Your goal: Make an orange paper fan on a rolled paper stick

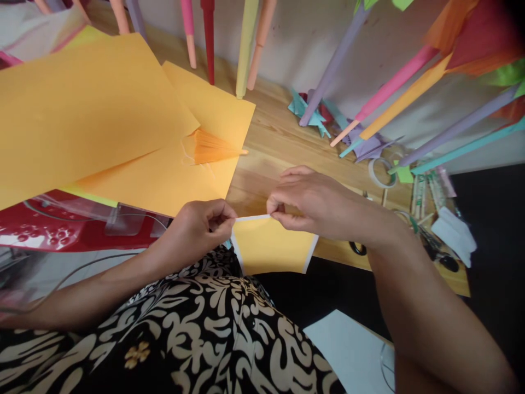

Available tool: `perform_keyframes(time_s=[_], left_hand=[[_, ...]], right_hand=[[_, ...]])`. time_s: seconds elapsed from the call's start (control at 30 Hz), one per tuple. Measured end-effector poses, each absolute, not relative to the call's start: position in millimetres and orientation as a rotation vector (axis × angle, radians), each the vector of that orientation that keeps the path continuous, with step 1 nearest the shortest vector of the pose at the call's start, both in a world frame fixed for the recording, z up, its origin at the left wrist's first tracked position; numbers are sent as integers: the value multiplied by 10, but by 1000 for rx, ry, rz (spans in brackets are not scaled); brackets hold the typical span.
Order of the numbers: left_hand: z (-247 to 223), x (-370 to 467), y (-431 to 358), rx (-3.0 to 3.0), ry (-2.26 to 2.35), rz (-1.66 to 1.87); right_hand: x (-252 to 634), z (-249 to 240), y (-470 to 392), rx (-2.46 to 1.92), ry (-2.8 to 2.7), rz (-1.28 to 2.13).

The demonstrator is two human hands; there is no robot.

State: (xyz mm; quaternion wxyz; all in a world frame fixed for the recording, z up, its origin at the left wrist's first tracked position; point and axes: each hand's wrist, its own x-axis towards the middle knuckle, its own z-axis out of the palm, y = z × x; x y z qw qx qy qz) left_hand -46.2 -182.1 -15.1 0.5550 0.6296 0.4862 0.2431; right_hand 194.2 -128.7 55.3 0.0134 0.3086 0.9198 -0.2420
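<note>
A piece of yellow paper (279, 249) with white strips along its edges is held upright-tilted at the table's front edge, above my lap. My left hand (207, 221) pinches its top left corner between thumb and fingertips. With thumb and finger, my right hand (303, 200) grips the same white-edged top side, to the right of the left hand. Beyond the left hand lie large orange-yellow sheets (94, 109), and a pleated orange paper fan shape (215, 148) with a thread rests on them.
Rolled paper tubes (246, 49) in several colours lean along the wall. Tape rolls (381, 172), paper scraps (311, 115) and a folded white paper (454, 235) lie to the right. A red glossy object (82, 227) is at left; a white sheet (353, 350) lies below right.
</note>
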Motion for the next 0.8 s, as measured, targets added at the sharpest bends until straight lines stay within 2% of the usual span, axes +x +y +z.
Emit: perform_keyframes(time_s=[0.47,0.8], left_hand=[[-139,-502,-1809,1395,1098,626],[-63,-263,-1669,1848,1025,767]], right_hand=[[2018,661,-1316,1041,2862,-683],[2014,663,-1352,1062,2860,-669]])
